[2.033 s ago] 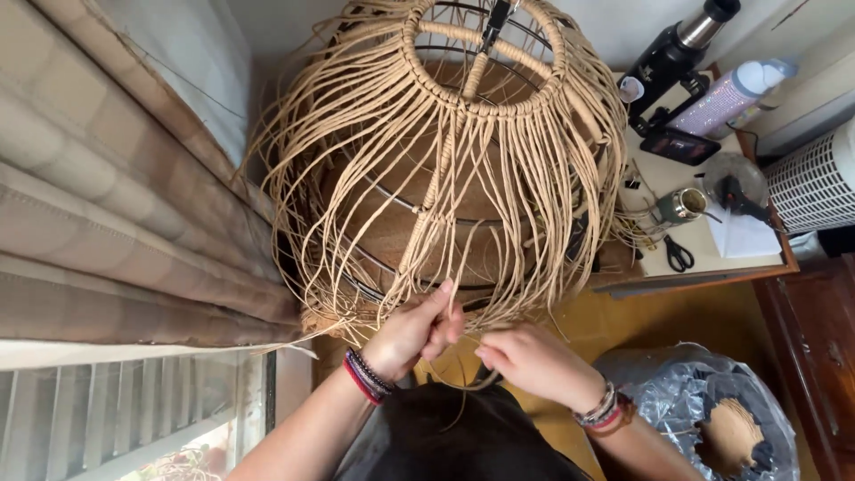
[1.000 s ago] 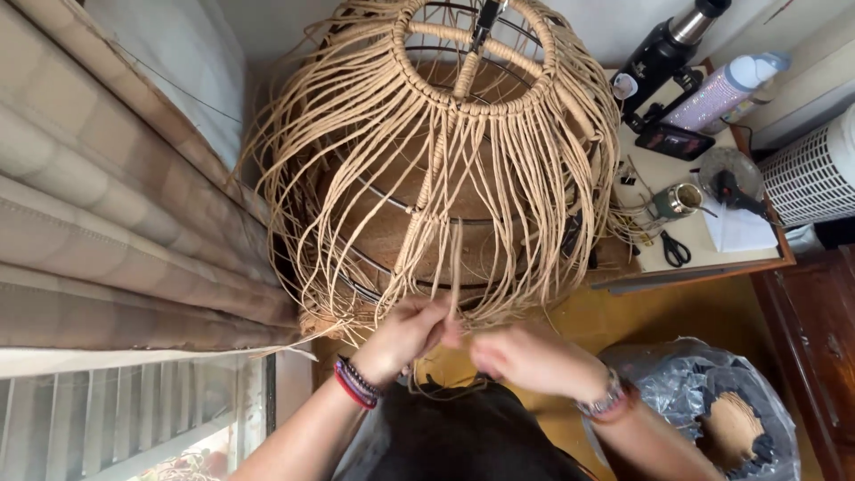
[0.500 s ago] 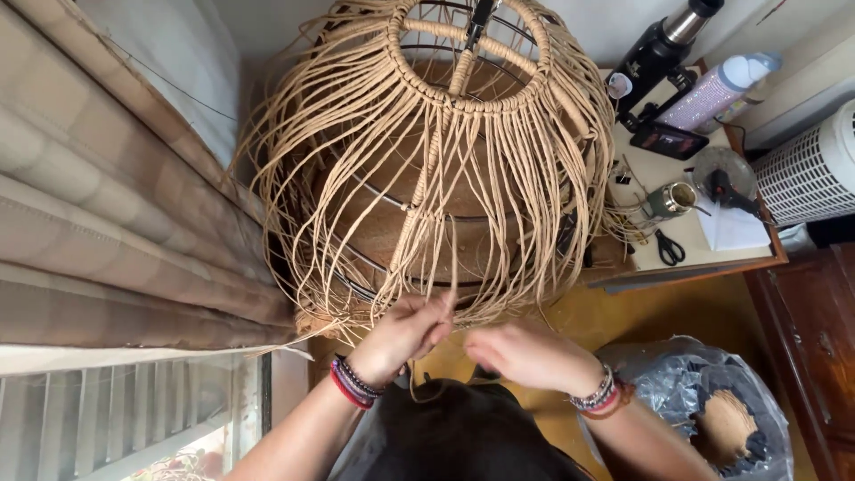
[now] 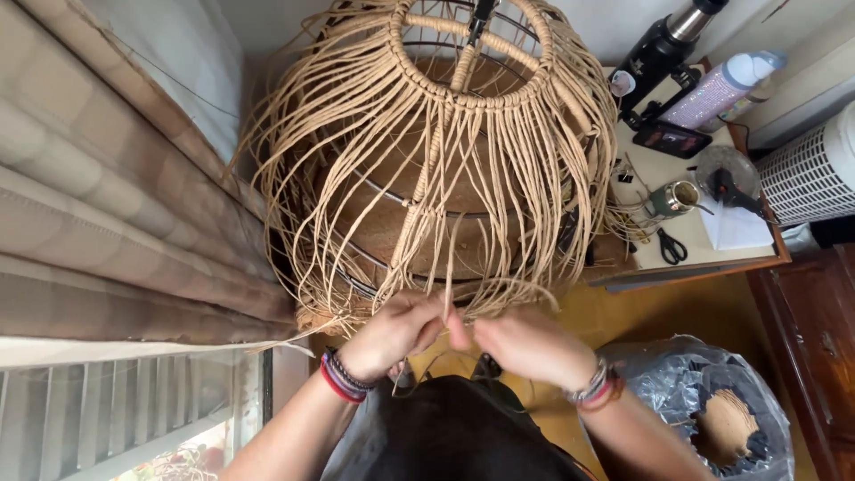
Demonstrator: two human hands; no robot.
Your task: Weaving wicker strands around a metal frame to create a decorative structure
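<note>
Two hands worked at lower edge of woven cord lampshade [image 4: 445, 169], hung just above my lap. My left hand [image 4: 392, 334] pinched tan cord strands [image 4: 463, 258]; my right hand [image 4: 525, 347] clenched on same strands, fingertips meeting. Counter [image 4: 704, 254] at right carried scissors [image 4: 672, 247], pale glittery bottle with white cap [image 4: 721, 89], black flask [image 4: 663, 49]. Grey plastic bag [image 4: 712, 401] lay below.

On my left I see beige pleated curtains [image 4: 98, 223] over a window with white slats [image 4: 116, 410], daylight showing below. The floor [image 4: 712, 312] is yellowish. A pale-topped wooden table [image 4: 704, 254] stands at right, beside a white slatted appliance [image 4: 810, 169] and dark wooden furniture [image 4: 815, 347].
</note>
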